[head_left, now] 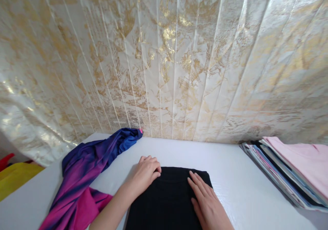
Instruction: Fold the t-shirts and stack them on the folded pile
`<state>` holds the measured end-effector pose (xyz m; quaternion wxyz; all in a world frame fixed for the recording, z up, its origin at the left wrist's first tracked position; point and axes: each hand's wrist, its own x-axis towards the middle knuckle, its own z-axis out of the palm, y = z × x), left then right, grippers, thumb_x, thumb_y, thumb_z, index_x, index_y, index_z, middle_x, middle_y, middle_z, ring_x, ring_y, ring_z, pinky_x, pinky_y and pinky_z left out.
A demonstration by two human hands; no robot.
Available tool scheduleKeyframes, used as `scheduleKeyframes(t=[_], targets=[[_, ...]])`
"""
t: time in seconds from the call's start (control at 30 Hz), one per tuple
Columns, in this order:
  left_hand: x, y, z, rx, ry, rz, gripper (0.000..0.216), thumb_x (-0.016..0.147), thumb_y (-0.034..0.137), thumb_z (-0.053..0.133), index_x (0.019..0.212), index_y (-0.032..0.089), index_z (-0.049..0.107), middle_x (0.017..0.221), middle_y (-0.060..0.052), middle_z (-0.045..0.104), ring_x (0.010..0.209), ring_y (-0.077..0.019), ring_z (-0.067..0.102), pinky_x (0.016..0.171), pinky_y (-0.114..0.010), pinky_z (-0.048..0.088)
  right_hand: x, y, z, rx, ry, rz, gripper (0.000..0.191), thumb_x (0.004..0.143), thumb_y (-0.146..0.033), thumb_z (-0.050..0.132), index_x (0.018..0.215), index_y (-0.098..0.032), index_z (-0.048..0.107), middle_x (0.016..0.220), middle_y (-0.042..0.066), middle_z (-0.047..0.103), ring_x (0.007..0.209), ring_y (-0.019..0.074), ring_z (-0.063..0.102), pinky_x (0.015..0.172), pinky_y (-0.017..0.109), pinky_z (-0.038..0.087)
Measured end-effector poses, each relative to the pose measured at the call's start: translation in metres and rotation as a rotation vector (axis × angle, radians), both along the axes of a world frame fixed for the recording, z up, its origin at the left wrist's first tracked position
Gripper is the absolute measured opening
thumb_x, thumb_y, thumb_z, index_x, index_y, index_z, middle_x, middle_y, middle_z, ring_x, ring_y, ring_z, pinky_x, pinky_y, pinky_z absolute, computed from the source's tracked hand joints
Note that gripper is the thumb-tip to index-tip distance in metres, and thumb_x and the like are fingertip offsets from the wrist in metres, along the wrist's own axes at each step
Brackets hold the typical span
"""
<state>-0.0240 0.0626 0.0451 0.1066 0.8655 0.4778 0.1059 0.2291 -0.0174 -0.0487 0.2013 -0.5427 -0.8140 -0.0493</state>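
Observation:
A black folded shirt [169, 202] lies flat on the white table in front of me, with a faint curved seam like a neckline near its far edge. At its far left corner is my left hand [147, 173], its fingers curled closed on the cloth's edge. My right hand [206, 199] rests on the shirt's right side with the fingers stretched out flat, pressing on the cloth and gripping nothing. The near end of the shirt runs out of the bottom of the view.
A crumpled purple, blue and pink garment [89, 168] lies on the table [230, 175] at left. On the right stands a stack of folded clothes [284, 172], a pink one on top. Yellow cloth [20, 177] shows at far left. A gold-patterned curtain [164, 62] hangs behind.

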Motion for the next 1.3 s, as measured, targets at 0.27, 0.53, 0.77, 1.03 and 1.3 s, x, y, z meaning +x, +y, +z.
scheduleKeyframes(t=[0.27,0.53,0.77,1.03,1.3], targets=[[0.008,-0.004,-0.004,0.060,0.031,0.033,0.018,0.092,0.014,0.051,0.078,0.020,0.061,0.089,-0.001,0.065,0.090,-0.0201,0.055,0.084,-0.035,0.035,0.041,0.012,0.010,-0.008,0.217,-0.146,0.046,0.093,-0.032,0.039,0.137,-0.022,0.050,0.144,0.010,0.049,0.130,0.0256,0.049,0.104,0.045,0.046],[0.042,-0.023,0.008,0.071,-0.020,-0.047,0.029,0.087,0.009,0.046,0.108,0.023,0.061,0.112,-0.004,0.062,0.105,-0.0222,0.055,0.092,-0.038,0.039,0.088,0.034,0.033,-0.214,0.477,-0.252,0.032,0.087,-0.044,0.046,0.092,-0.023,0.069,0.090,0.006,0.072,0.088,0.0244,0.066,0.080,0.038,0.053],[0.123,-0.056,-0.015,-0.099,0.024,-0.293,0.058,0.090,0.040,0.053,0.141,0.014,0.043,0.152,-0.014,0.035,0.138,-0.0329,0.034,0.112,-0.049,0.031,0.066,0.043,0.042,-0.218,0.492,-0.221,0.036,0.089,-0.043,0.046,0.067,-0.022,0.064,0.070,0.004,0.066,0.073,0.0217,0.059,0.077,0.037,0.045],[0.132,-0.064,-0.050,-0.094,0.051,-0.206,0.074,0.093,0.046,0.046,0.152,0.010,0.019,0.158,-0.014,0.005,0.145,-0.0348,0.010,0.115,-0.055,0.022,0.062,0.053,0.051,-0.256,0.615,-0.108,0.022,0.086,-0.031,0.052,0.079,-0.020,0.070,0.078,0.002,0.069,0.084,0.0196,0.059,0.079,0.031,0.045],[0.136,-0.069,-0.037,-0.025,0.093,-0.222,0.063,0.097,0.039,0.043,0.151,0.014,0.023,0.158,-0.011,0.005,0.146,-0.0329,0.009,0.114,-0.057,0.023,0.059,0.051,0.053,-0.226,0.576,-0.155,0.020,0.088,-0.027,0.052,0.081,-0.021,0.070,0.080,0.002,0.069,0.088,0.0205,0.057,0.085,0.036,0.037]])
